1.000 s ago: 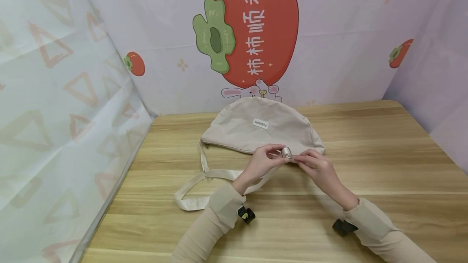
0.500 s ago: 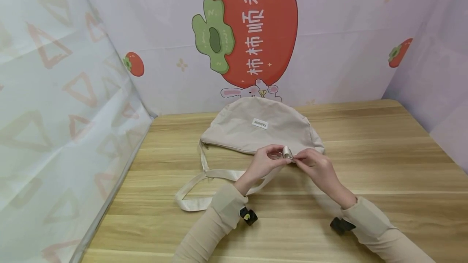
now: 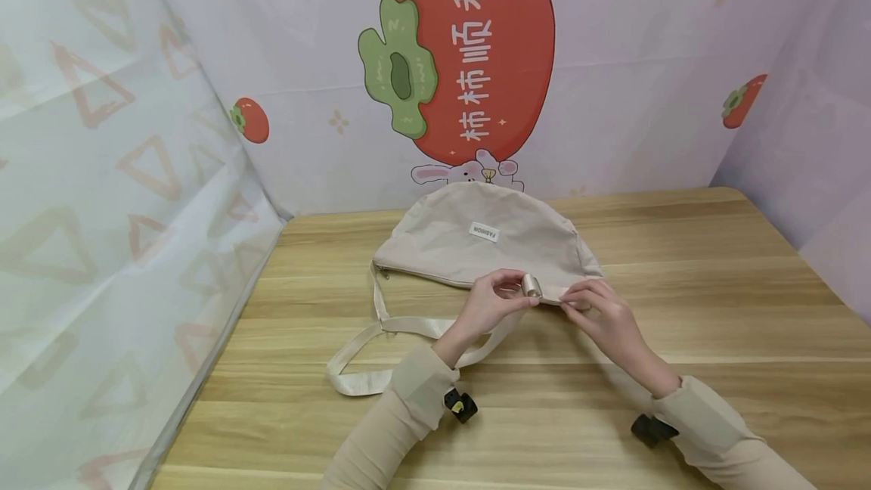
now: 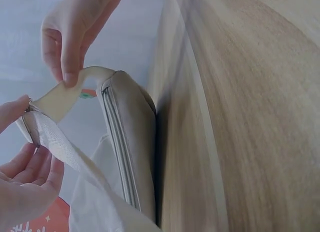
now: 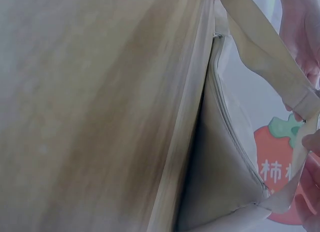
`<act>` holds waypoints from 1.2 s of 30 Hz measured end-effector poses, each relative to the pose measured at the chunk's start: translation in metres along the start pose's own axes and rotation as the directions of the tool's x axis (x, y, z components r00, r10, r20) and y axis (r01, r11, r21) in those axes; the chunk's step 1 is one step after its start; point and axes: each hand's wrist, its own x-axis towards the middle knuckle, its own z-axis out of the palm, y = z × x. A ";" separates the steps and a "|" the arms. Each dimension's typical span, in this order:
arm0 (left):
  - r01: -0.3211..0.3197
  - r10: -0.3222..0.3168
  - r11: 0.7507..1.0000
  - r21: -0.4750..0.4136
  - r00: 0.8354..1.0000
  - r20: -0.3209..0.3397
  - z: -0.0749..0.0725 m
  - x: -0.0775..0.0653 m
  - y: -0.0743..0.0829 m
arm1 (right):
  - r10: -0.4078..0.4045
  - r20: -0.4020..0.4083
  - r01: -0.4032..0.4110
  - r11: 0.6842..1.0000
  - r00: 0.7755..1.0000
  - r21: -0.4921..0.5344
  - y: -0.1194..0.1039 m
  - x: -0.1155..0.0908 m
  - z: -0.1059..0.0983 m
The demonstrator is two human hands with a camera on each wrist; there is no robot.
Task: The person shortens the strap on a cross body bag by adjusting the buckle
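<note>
A beige shoulder bag (image 3: 442,237) with a small white label lies on the wooden table, its zipper (image 4: 120,147) along the side nearest me. My left hand (image 3: 485,305) pinches the bag's strap (image 3: 361,383) at its metal slider buckle (image 4: 31,111), thumb on one side and fingers on the other. There the webbing folds into a short loop (image 3: 531,285). A little to the right, my right hand (image 3: 605,324) pinches the strap between thumb and fingertips, seen from above in the left wrist view. Both hands are raised over the bag's near right part.
The rest of the strap curls on the table (image 3: 272,407) left of my left forearm. A printed cloth backdrop (image 3: 633,97) stands behind the table, with a patterned white sheet (image 3: 102,210) on the left. Black wrist cameras are strapped at both sleeves.
My right hand has shifted to the right, away from my left hand, and a longer stretch of strap shows between them. The left hand and the bag stay nearly in place.
</note>
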 end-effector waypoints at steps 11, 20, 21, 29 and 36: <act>0.037 -0.035 0.996 -0.084 0.999 0.023 0.014 0.005 -0.006 | 0.048 0.000 -0.048 0.999 0.999 0.014 -0.002 0.003 0.005; 0.024 -0.022 0.998 -0.056 0.999 0.034 0.018 0.008 -0.005 | 0.049 -0.009 -0.049 0.999 0.999 -0.010 -0.002 0.003 0.005; 0.024 -0.022 0.998 -0.058 0.999 0.032 0.018 0.008 -0.004 | 0.054 -0.004 -0.054 0.999 0.999 -0.009 -0.002 0.003 0.005; 0.015 -0.015 0.998 -0.065 1.000 0.005 0.015 0.008 -0.004 | 0.049 0.011 -0.049 0.999 0.999 -0.006 0.004 -0.002 -0.003; 0.019 -0.019 0.996 -0.083 1.000 0.001 0.014 0.016 -0.025 | 0.052 -0.015 -0.053 0.998 0.999 -0.039 0.006 -0.006 -0.013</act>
